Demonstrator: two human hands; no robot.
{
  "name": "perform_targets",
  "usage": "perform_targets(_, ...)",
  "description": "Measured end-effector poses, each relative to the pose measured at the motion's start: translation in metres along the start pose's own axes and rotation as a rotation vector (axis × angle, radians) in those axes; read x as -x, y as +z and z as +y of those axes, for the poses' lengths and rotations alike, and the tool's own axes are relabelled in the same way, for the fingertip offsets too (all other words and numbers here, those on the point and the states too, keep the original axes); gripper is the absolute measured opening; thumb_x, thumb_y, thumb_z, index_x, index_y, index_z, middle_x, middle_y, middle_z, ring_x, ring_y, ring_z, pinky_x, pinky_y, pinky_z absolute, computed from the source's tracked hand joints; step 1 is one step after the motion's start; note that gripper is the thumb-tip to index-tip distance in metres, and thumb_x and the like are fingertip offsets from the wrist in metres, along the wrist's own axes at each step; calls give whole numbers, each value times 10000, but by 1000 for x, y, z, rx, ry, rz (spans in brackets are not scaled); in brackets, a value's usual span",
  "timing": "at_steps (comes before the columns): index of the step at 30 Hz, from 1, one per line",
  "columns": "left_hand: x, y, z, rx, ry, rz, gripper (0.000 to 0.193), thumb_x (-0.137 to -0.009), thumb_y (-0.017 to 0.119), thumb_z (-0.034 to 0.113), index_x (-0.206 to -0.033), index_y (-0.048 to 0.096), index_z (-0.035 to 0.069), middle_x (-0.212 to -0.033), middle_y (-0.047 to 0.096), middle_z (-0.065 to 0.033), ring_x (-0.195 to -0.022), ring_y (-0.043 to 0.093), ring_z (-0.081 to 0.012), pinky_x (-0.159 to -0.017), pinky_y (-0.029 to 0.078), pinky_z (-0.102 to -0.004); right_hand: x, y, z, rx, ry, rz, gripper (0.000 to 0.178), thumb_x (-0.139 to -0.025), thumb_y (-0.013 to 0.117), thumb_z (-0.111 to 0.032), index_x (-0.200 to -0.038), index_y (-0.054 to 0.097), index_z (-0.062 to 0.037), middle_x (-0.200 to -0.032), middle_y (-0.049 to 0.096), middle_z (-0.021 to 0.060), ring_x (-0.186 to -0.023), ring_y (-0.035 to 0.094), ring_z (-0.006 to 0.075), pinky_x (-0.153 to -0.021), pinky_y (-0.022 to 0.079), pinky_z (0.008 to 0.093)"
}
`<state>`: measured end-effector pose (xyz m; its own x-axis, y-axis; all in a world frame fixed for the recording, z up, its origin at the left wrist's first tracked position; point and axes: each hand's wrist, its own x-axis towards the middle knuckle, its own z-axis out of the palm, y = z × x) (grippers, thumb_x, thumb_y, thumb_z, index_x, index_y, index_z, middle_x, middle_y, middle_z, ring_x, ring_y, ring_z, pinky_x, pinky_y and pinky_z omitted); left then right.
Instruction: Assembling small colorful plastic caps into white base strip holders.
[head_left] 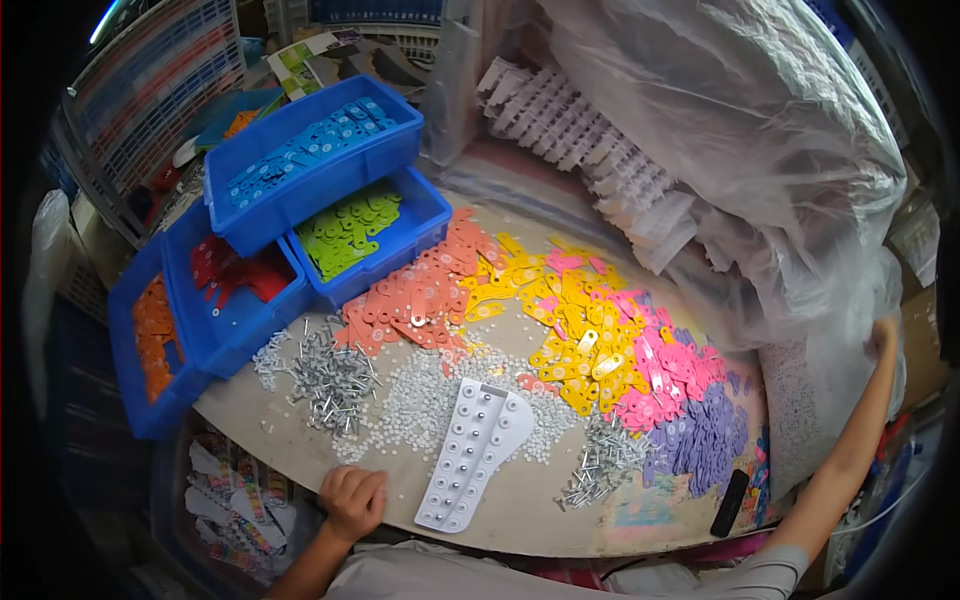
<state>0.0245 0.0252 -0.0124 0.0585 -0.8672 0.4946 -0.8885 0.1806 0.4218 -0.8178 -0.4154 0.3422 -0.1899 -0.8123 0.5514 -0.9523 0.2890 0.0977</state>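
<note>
My left hand (353, 500) rests at the table's near edge with its fingers curled in, nothing showing in them. To its right lies a white plastic jig (472, 455) with round sockets along both sides and a row of metal studs down its middle. My right arm stretches far out to the right. There my right hand (884, 335) is against a clear plastic sheet (830, 250), its fingers hidden. Beside the jig are a heap of small white round pieces (415, 390) and a pile of metal rivets (335, 385).
Flat plastic pieces lie heaped: coral (415, 290), yellow (580, 345), pink (670, 370), purple (700, 440). More rivets (605, 460) lie right of the jig, near a black bar (730, 503). Blue bins (230, 235) stand back left. Stacked white parts (590, 140) sit under the sheet.
</note>
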Motion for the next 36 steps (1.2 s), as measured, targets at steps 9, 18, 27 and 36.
perform_targets(9,-11,1,13,-46,-16,-51,201,-731,698,89,-931,715,83,-845,607,-63,-811,597,-300,-730,482,-438,-8,92,45,136,-106,-250,319,-1011,466,-219,-1109,659,14,-1087,682,283,-972,651,464,-849,497,505)
perform_targets(18,-11,-4,18,-82,-37,-70,175,-730,677,97,-900,710,75,-829,589,-73,-791,580,-308,-717,469,-446,-13,165,69,186,208,-199,372,-981,417,-153,-1202,652,32,-1207,642,323,-1204,596,455,-1022,472,507)
perform_targets(27,-1,1,6,-56,-75,-98,155,-736,656,88,-887,689,74,-836,580,-83,-797,567,-320,-723,461,-456,-13,113,58,255,156,-78,382,-982,443,-159,-1277,630,-4,-1247,638,278,-1205,592,434,-1028,467,500)
perform_targets(36,1,5,6,-56,-99,-121,151,-740,635,69,-888,667,64,-834,582,-96,-807,549,-331,-754,452,-465,-28,115,50,254,131,51,391,-1001,476,-186,-1333,590,-12,-1307,614,237,-1249,563,391,-1072,442,476)
